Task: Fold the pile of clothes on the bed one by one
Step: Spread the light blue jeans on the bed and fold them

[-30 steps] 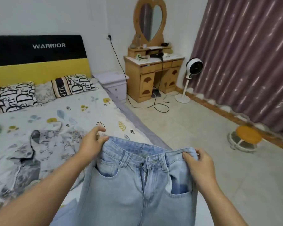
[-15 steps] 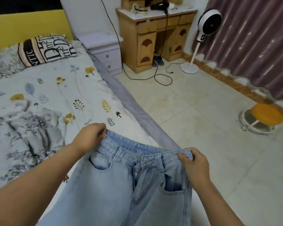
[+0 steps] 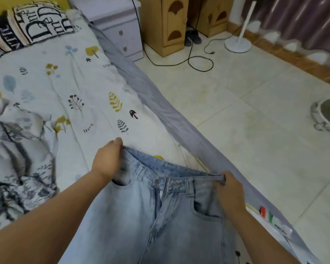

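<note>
While the left hand (image 3: 108, 161) and right hand (image 3: 230, 191) each pinch a waistband corner of the pale jeans (image 3: 160, 216), at 6 o'clock over the bed (image 3: 95, 96), even tension should lay them flat.

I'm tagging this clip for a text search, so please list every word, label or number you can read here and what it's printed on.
"trees": on the bedsheet, printed beside a plant.
"trees": on the same bedsheet, higher up near the bed's edge; the last letter runs into a fold.
"De", "me" and "NTIC": parts of large lettering on the pillow; no whole word reads.
The striped tag at the bed's edge: too blurred.
The jeans: none readable.
</note>
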### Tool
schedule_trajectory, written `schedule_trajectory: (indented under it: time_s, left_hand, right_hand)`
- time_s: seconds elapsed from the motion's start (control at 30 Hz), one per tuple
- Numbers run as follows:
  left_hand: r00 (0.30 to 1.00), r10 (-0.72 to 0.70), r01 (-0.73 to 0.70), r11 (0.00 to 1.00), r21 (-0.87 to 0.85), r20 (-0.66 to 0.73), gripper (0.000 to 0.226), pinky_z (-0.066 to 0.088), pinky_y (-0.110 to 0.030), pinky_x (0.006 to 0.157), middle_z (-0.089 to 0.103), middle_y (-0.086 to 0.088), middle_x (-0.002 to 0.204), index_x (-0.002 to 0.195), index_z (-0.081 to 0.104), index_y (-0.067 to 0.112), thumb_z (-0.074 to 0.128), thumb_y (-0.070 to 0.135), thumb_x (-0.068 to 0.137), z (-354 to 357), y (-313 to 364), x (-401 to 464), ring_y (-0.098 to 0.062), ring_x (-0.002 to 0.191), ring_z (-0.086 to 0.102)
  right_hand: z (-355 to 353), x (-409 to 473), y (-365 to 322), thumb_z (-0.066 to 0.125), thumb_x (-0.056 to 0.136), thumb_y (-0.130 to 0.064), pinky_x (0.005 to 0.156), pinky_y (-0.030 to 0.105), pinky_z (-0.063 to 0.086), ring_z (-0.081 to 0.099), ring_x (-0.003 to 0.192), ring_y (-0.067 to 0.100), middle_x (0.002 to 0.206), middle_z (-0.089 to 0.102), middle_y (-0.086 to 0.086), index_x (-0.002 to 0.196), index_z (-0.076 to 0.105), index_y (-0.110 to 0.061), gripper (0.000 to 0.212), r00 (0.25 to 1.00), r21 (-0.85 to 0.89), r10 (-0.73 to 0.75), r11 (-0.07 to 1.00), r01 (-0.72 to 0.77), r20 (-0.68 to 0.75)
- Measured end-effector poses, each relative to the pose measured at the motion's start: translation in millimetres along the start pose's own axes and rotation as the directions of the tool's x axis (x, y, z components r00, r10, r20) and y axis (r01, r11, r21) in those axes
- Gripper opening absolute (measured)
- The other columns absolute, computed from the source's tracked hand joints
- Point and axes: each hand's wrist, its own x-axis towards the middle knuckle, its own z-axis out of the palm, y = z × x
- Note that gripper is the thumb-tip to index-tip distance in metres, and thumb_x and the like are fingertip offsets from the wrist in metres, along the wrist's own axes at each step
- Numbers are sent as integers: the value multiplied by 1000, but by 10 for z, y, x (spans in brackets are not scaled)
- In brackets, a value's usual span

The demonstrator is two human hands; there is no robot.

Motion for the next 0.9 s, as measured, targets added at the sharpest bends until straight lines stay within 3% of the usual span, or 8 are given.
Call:
schedule_trajectory:
  time_s: [0.17,0.27,0.37,0.43,0.57,0.7,0.8,0.9]
  left_hand:
    - [979,-60,60,998,-4,-196,23,39,-40,69,53,-22,106,103,54,2,48,-5,81,139,100,215,-37,93,51]
    - [936,307,-293,951,103,-174,21,46,-40,65,62,-15,96,91,64,6,54,9,73,388,229,115,-38,86,58]
    - [795,603,-604,775,186,69,27,32,-30,68,61,4,70,68,65,21,45,37,75,599,363,-11,-22,69,61]
    - [743,633,-670,703,239,219,20,25,-28,66,59,6,66,65,64,24,61,43,65,660,417,-51,-18,63,60]
    - [794,568,-607,736,300,217,43,43,-22,58,56,6,58,59,63,22,87,31,25,758,444,-39,-15,53,57]
    - [808,577,-589,787,185,118,36,41,-21,53,54,4,51,52,57,20,87,24,31,734,450,18,-18,47,56]
    - [826,562,-563,820,-106,-41,8,31,-25,60,57,-2,58,61,58,14,60,21,65,738,529,67,-23,55,58]
    - [869,476,-494,845,-202,-134,21,32,-29,63,59,-4,68,69,64,12,49,25,75,775,600,35,-23,68,53]
  right_hand:
    - [-44,215,-132,51,89,-2,66,36,40,55,85,32,89,56,13,98,52,-7,11,994,-109,-85,991,77,-70]
    - [172,189,-96,56,77,7,78,43,44,53,97,38,107,57,19,119,55,-4,43,968,-495,-247,847,191,-50]
    - [417,90,-121,53,74,-12,72,43,51,63,83,33,92,65,11,100,66,-7,31,843,-576,-537,679,455,34]
    - [547,47,-144,68,70,-25,73,47,52,65,78,29,86,66,7,92,70,-11,25,840,-600,-504,615,511,198]
    - [580,46,-264,85,62,-27,78,42,47,62,78,26,81,65,5,85,65,-15,33,902,-679,-278,594,431,329]
    - [497,74,-307,63,86,-24,81,37,23,55,97,27,94,61,4,92,60,-14,12,858,-443,-440,735,513,264]
    - [435,77,-454,66,78,-20,74,37,31,56,79,25,80,61,2,80,61,-13,9,814,-234,-572,782,578,98]
    - [471,94,-619,66,80,-20,72,35,33,51,76,21,78,58,1,78,59,-13,9,791,-216,-612,768,603,32]
